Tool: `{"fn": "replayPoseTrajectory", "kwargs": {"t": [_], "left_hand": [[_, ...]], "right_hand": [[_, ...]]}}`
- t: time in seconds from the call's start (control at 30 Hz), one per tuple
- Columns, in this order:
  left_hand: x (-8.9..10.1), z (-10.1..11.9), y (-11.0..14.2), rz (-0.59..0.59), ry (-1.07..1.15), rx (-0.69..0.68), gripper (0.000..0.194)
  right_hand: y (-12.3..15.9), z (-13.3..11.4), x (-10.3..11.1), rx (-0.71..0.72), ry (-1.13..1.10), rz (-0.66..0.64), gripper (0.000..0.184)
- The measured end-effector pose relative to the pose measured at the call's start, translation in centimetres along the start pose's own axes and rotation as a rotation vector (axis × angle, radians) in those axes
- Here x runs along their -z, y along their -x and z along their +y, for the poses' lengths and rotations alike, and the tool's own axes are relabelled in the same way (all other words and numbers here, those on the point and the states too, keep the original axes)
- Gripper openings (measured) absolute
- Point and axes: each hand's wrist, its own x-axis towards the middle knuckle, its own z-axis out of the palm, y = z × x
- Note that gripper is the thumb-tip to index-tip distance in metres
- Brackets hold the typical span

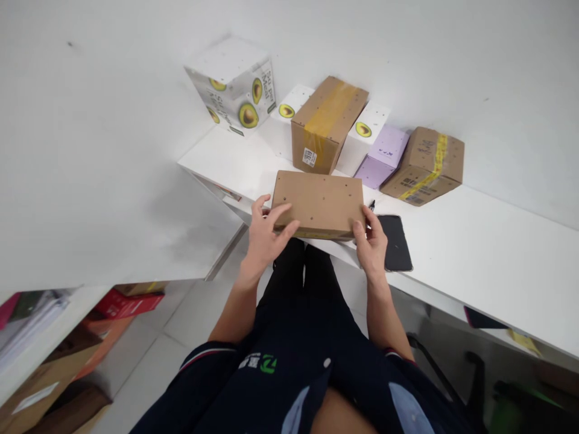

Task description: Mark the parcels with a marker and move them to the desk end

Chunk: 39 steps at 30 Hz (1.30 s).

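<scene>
A plain brown cardboard box [319,199] lies at the front edge of the white desk, its long side towards me. My left hand [266,232] is curved around its left end, thumb and index finger at the near corner. At the right end, my right hand [371,241] grips the box between thumb and fingers. Small dark spots dot the top face, and a strip of yellow tape shows low on the near side. Just right of my right hand lies a black tablet-like slab [397,244]. A black pen [371,205] pokes out behind the box, mostly hidden.
Along the wall stand a taped carton [330,114], white avocado-print boxes [368,129], a lilac box [384,150] and another taped carton [427,166]. A larger avocado-print box [237,90] is at the desk's left end. Cartons and a red box [129,303] sit lower left.
</scene>
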Motion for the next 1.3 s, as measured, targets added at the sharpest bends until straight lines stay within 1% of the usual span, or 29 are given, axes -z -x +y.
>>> {"fn": "replayPoseTrajectory", "kwargs": {"t": [0.07, 0.13, 0.3, 0.43, 0.57, 0.73, 0.83, 0.9, 0.93, 0.97, 1.03, 1.07, 1.1, 1.13, 1.23, 1.3], "left_hand": [[0.0, 0.5, 0.1, -0.048, -0.077, -0.072, 0.050], [-0.2, 1.0, 0.1, -0.069, -0.124, -0.094, 0.052], [-1.1, 2.0, -0.1, -0.069, -0.165, -0.030, 0.053], [-1.4, 2.7, -0.5, -0.093, -0.226, 0.016, 0.066], [-1.0, 3.8, -1.0, -0.188, -0.367, 0.067, 0.071], [0.0, 5.7, -1.7, -0.323, -0.583, 0.118, 0.067], [0.2, 6.1, -2.0, -0.380, -0.641, 0.129, 0.068], [0.2, 6.1, -2.0, -0.383, -0.654, 0.128, 0.068], [0.2, 6.0, -2.0, -0.377, -0.654, 0.124, 0.067], [0.1, 5.9, -1.9, -0.370, -0.651, 0.121, 0.067], [0.0, 5.8, -1.7, -0.351, -0.638, 0.115, 0.067], [-0.2, 5.7, -1.6, -0.339, -0.631, 0.112, 0.066], [-0.3, 5.7, -1.4, -0.325, -0.625, 0.111, 0.066], [-0.5, 5.6, -1.3, -0.311, -0.620, 0.110, 0.067], [-1.0, 5.5, -1.0, -0.267, -0.601, 0.108, 0.067], [-1.4, 5.3, -0.9, -0.239, -0.586, 0.109, 0.065]], "right_hand": [[0.0, 0.1, 0.0, 0.002, 0.014, -0.003, 0.056], [0.0, 0.0, -0.1, -0.007, 0.024, -0.003, 0.056], [-0.3, -0.3, -0.4, 0.011, 0.036, 0.041, 0.051], [-0.5, -0.1, -0.5, 0.030, 0.047, 0.051, 0.049], [-0.5, 0.0, -0.6, 0.041, 0.057, 0.059, 0.049], [-0.7, -0.1, -0.5, 0.024, 0.012, 0.097, 0.049], [-1.5, 0.8, 0.1, -0.048, -0.067, 0.165, 0.049], [-2.3, 1.8, 0.8, -0.078, 0.002, 0.204, 0.047], [-2.8, 2.3, 1.2, -0.072, 0.104, 0.192, 0.044], [-3.2, 2.8, 1.6, -0.056, 0.248, 0.141, 0.040], [-3.9, 3.4, 2.1, -0.027, 0.546, -0.038, 0.034], [-4.1, 3.5, 2.3, -0.017, 0.653, -0.128, 0.033], [-4.3, 3.5, 2.3, -0.015, 0.726, -0.192, 0.032], [-4.4, 3.4, 2.3, -0.024, 0.774, -0.229, 0.031], [-4.5, 2.9, 2.0, -0.056, 0.894, -0.283, 0.031], [-4.6, 2.7, 2.0, -0.033, 0.999, -0.351, 0.036]]}}
